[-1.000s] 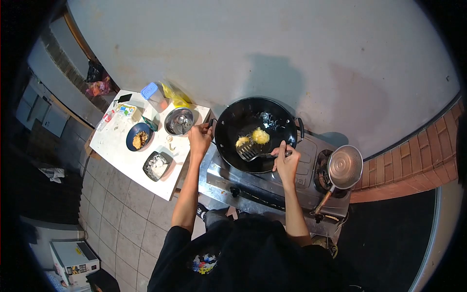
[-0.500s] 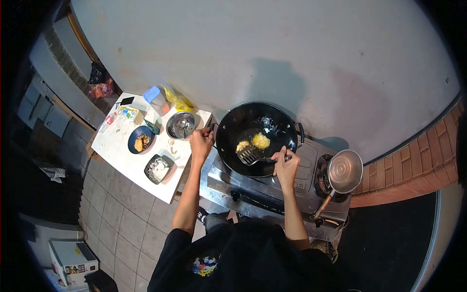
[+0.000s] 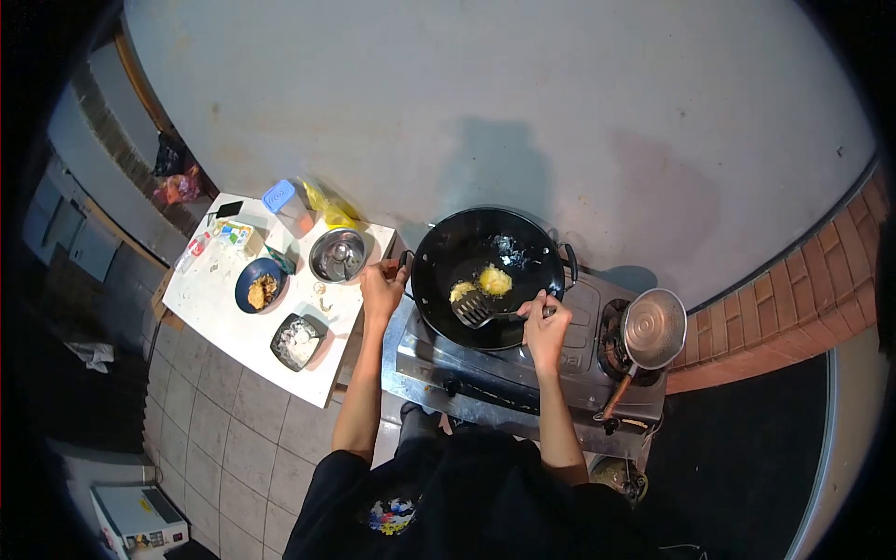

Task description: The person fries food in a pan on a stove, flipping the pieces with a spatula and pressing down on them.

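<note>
A black two-handled wok point(image 3: 467, 243) sits on the stove, with two yellow frying pieces in it. The rounder yellow piece point(image 3: 495, 280) lies near the middle, and a smaller piece point(image 3: 461, 291) is left of it. My right hand point(image 3: 544, 322) is closed around the handle of a slotted spatula point(image 3: 475, 310). The spatula's blade is inside the wok, right by the smaller piece. With closed fingers my left hand point(image 3: 383, 287) grips the wok's left handle point(image 3: 406, 261).
Left of the stove, a white table point(image 3: 224, 317) holds a steel bowl point(image 3: 338, 256), a blue bowl of fried food point(image 3: 259, 286), a square dish of white powder point(image 3: 298, 342) and a blue-lidded container point(image 3: 279, 196). A saucepan point(image 3: 654, 329) rests on the right burner point(image 3: 611, 341).
The whole view has shifted slightly, with the table lower and further left. Both hands keep their grips; the spatula blade stays near the smaller yellow piece.
</note>
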`<state>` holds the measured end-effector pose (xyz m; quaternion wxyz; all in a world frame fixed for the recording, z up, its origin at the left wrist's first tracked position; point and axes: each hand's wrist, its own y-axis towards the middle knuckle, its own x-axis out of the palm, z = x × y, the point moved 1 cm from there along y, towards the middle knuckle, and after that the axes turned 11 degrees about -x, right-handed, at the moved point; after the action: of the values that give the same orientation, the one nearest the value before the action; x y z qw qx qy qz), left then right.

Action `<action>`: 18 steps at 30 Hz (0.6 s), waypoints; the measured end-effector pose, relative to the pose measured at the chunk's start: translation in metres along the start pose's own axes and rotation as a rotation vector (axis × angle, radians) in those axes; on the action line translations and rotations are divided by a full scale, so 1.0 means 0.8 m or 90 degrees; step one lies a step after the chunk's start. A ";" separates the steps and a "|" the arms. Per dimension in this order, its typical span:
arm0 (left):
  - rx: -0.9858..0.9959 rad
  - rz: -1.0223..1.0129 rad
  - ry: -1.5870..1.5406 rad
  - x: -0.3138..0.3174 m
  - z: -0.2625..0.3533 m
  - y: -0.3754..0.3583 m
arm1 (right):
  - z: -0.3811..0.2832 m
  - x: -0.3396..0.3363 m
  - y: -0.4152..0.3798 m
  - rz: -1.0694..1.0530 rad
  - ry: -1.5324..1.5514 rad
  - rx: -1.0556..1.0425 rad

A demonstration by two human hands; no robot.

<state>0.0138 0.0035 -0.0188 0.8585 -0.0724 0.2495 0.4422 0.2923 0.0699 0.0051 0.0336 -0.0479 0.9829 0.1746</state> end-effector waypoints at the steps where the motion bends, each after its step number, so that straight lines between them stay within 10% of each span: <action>1: -0.005 -0.004 -0.005 0.001 -0.003 0.001 | -0.001 0.000 -0.002 0.008 -0.006 -0.001; 18: -0.004 -0.128 -0.065 0.003 -0.025 0.020 | -0.037 0.039 -0.030 0.174 -0.109 0.039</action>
<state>-0.0054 0.0081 -0.0360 0.9098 -0.0775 0.1954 0.3579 0.2624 0.0347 0.0222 0.0945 0.1020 0.9787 0.1512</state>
